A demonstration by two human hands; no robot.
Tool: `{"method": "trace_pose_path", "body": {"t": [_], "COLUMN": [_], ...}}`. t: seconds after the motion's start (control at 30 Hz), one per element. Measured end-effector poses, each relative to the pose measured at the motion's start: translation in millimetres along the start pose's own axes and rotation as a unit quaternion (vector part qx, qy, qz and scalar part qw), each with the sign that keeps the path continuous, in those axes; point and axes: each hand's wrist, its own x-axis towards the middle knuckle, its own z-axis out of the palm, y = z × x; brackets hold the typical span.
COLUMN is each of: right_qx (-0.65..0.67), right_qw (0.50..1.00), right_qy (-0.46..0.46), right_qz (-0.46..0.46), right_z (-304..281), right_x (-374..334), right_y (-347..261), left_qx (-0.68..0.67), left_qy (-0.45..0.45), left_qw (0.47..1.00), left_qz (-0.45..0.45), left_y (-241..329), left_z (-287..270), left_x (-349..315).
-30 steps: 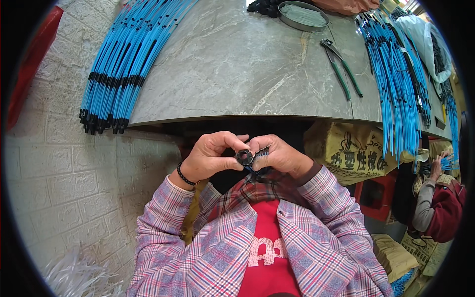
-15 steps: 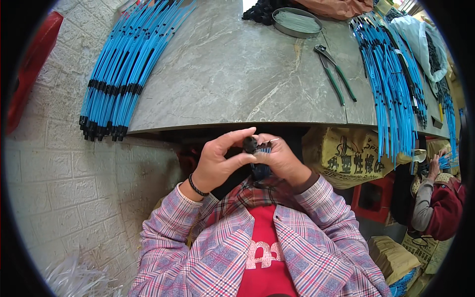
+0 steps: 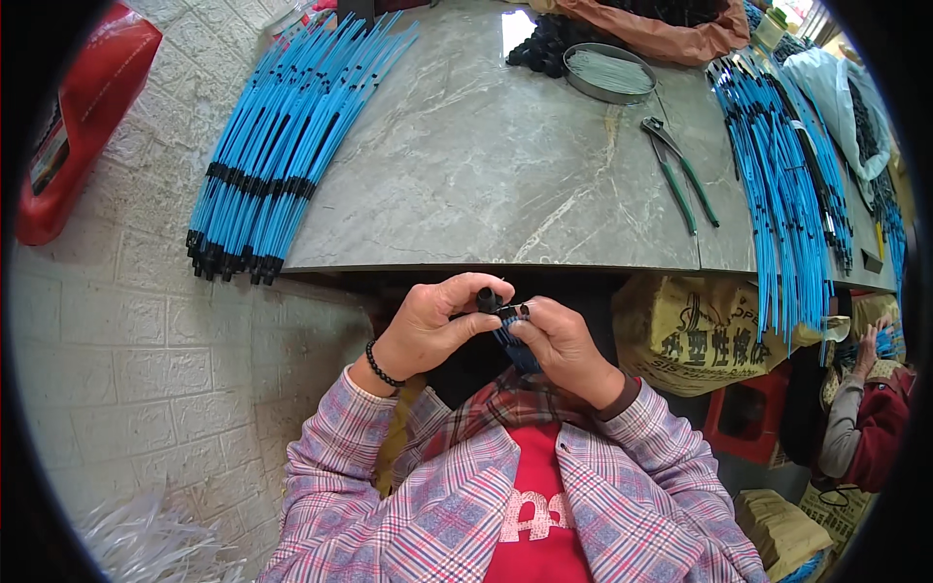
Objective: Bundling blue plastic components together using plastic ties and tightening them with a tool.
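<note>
In front of my chest, just past the table's edge, my left hand (image 3: 432, 328) pinches a round black end piece (image 3: 488, 300) between thumb and fingers. Close beside it, my right hand (image 3: 561, 340) is closed, with its thumb and forefinger at a small black fitting (image 3: 512, 313). Below the fingers a short stretch of blue rods (image 3: 517, 352) hangs between the hands; their lower part is lost in shadow. A dark beaded bracelet (image 3: 385, 365) circles my left wrist. Whether the black pieces and the rods are joined is hidden by my fingers.
Blue rods with black ends (image 3: 262, 185) lie on the table (image 3: 457, 175) at left; another bundle (image 3: 782, 194) hangs over its right edge. Green-handled pliers (image 3: 682, 175) and a round tray (image 3: 610, 74) of thin pale sticks lie beyond. Yellow sack (image 3: 700, 330) below; co-worker's sleeve (image 3: 844, 428) far right.
My right thumb and forefinger have shifted, closing nearer to the black fitting, and more of the blue rods shows beneath. The table and its things have slid slightly right and down in the picture.
</note>
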Motion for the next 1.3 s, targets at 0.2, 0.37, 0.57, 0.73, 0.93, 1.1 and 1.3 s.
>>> {"method": "trace_pose_path", "body": {"t": [0.2,0.37,0.57,0.73,0.93,1.1,1.3], "right_qx": [0.114,0.167,0.206,0.266,0.225,0.202,0.267], "right_qw": [0.984,0.965,0.958,0.942,0.952,0.966,0.930], "right_qy": [-0.056,-0.004,0.003,-0.003,-0.026,-0.043,-0.056], "right_qz": [0.127,0.201,0.201,0.204,0.204,0.158,0.246], "right_z": [-3.1,3.1,7.2,6.7,5.9,7.1,1.6], "right_x": [1.6,5.0,4.6,5.0,5.0,2.3,6.2], "right_y": [-0.8,2.6,1.6,1.4,2.0,4.6,-8.8], "left_qx": [0.011,-0.284,-0.265,-0.244,-0.236,-0.117,0.017], "left_qy": [-0.087,0.116,0.155,0.092,0.164,0.138,0.050], "left_qw": [0.995,0.952,0.952,0.965,0.957,0.982,0.992], "left_qz": [-0.044,-0.010,0.003,0.020,0.036,0.049,0.113], "left_y": [7.6,-6.4,-23.8,-24.8,-15.8,-23.0,-20.7], "left_z": [-11.7,26.2,37.4,28.8,52.0,51.1,38.6], "left_x": [2.2,-1.5,-9.2,-10.4,-10.0,-10.2,-8.3]}}
